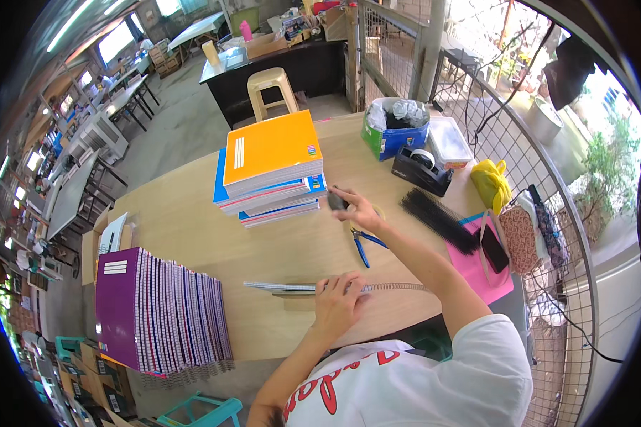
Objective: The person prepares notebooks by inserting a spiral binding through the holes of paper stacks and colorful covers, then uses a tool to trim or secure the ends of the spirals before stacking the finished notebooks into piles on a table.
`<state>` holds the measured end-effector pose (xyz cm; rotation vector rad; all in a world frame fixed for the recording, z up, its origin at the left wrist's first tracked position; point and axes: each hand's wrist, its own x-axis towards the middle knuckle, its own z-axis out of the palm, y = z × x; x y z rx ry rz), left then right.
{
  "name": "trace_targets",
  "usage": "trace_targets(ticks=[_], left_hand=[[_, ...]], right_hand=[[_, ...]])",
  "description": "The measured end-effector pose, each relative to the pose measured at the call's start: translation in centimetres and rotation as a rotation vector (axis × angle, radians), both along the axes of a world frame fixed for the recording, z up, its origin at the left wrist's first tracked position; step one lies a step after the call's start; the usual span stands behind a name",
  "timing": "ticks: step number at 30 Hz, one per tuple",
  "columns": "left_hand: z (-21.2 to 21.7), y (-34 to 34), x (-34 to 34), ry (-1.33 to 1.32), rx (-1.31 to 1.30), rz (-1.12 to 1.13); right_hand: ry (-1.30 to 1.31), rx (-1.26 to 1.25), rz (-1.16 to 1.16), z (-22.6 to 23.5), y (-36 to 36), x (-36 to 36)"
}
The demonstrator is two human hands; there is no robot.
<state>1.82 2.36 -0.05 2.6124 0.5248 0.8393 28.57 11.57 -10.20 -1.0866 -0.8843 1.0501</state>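
My left hand is closed on a notebook held edge-on above the table. From its end a thin wire coil runs out to the right. Farther forward, my right hand pinches a small dark object whose kind I cannot make out, beside a stack of orange and blue notebooks. Blue-handled pliers lie just below the right hand. To the left, a long row of spiral-bound notebooks leans together, a purple cover at its near end.
At right sit a bundle of black coils, a tape dispenser, a box with plastic bags and a clear container. A phone lies on a pink sheet. A wire-mesh fence borders the table.
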Motion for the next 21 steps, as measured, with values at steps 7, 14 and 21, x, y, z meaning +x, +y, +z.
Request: trace_targets(ticks=[7,14,21], left_hand=[[0.8,0.8,-1.6,0.034,0.052,0.199],[-0.7,1.5,-1.9,-0.001,0.013,0.162],[-0.8,2.0,-1.6,-0.086,-0.081,0.163]], right_hand=[[-0.763,-0.108,0.517,9.7,-8.9,-0.4],[-0.525,-0.141,0.637,10.0,-11.2,-1.2],[-0.700,-0.110,0.687,9.8,-10.2,-1.9]])
